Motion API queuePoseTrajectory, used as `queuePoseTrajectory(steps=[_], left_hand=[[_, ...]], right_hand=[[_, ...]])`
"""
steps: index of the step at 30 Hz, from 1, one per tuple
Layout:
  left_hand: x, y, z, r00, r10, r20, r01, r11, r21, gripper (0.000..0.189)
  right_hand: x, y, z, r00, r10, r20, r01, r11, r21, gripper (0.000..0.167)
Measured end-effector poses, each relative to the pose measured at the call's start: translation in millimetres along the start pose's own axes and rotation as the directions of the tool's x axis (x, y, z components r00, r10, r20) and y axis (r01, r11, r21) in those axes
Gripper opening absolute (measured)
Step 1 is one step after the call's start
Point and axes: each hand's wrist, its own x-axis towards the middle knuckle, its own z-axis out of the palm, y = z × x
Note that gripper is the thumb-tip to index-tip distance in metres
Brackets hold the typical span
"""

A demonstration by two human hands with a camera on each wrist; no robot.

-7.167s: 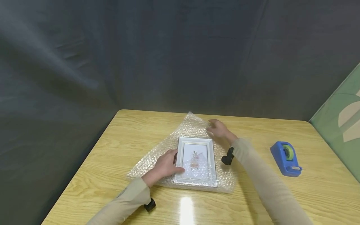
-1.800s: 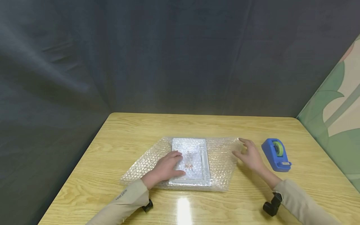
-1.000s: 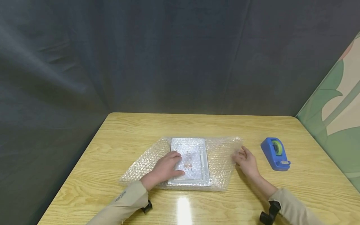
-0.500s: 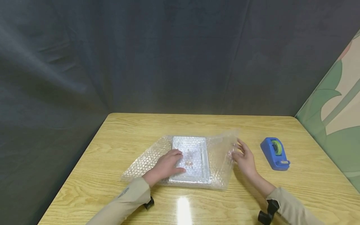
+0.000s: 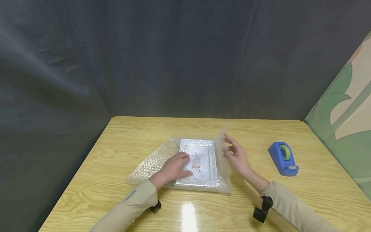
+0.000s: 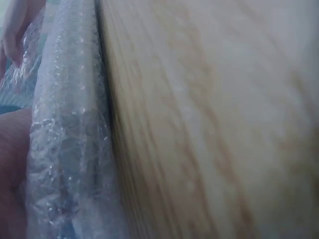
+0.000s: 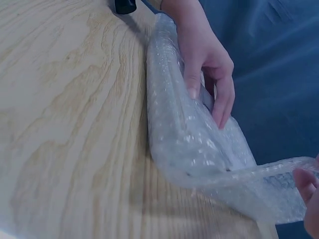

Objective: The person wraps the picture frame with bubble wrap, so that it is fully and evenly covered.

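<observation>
A white picture frame (image 5: pixel 214 162) with a floral print lies flat on the table under a layer of bubble wrap (image 5: pixel 155 161). My left hand (image 5: pixel 173 167) rests on the left part of the covered frame, its thumb and fingers extended over the wrap. At the frame's right side, my right hand (image 5: pixel 237 158) pinches the wrap's right flap and holds it raised, nearly upright. In the right wrist view the lifted strip of bubble wrap (image 7: pixel 264 172) runs to the right hand's fingertips (image 7: pixel 305 181), while the left hand (image 7: pixel 207 55) presses on the wrapped frame.
A blue tape dispenser (image 5: pixel 284 159) with a green roll stands to the right on the wooden table (image 5: pixel 130 129). Dark cloth (image 5: pixel 185 64) hangs behind and to the left. A patterned green and beige panel (image 5: pixel 347 122) borders the right side.
Earlier the frame's face was partly uncovered, then the wrap covered it. Since then my right hand has taken the right flap and lifted it leftward. My left hand has stayed on the frame.
</observation>
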Motion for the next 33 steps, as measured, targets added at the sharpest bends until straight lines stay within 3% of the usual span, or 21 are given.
queuePoseTrajectory(steps=[6, 11, 19, 26, 33], left_hand=[[1.2, -0.1, 0.7, 1.0, 0.003, 0.006, -0.003, 1.0, -0.011, 0.063], [1.7, 0.0, 0.7, 1.0, 0.005, 0.005, -0.005, 1.0, -0.012, 0.063], [2.6, 1.8, -0.5, 1.0, 0.013, -0.007, -0.013, 1.0, -0.006, 0.062], [1.7, 2.5, -1.1, 1.0, -0.008, 0.004, 0.008, 1.0, -0.009, 0.064], [1.0, 0.4, 0.3, 1.0, -0.012, -0.003, 0.012, 1.0, -0.017, 0.064]], right_hand=[[5.5, 5, 16, 0.997, -0.047, 0.061, 0.049, 0.998, -0.029, 0.048], [6.0, 7, 28, 0.994, -0.024, 0.103, 0.031, 0.997, -0.066, 0.045], [-0.6, -10, 47, 0.989, -0.004, 0.146, 0.027, 0.987, -0.156, 0.039], [-2.8, 26, 56, 0.988, 0.019, 0.152, 0.022, 0.964, -0.265, 0.04], [-3.8, 30, 62, 0.986, 0.002, 0.166, 0.063, 0.919, -0.389, 0.042]])
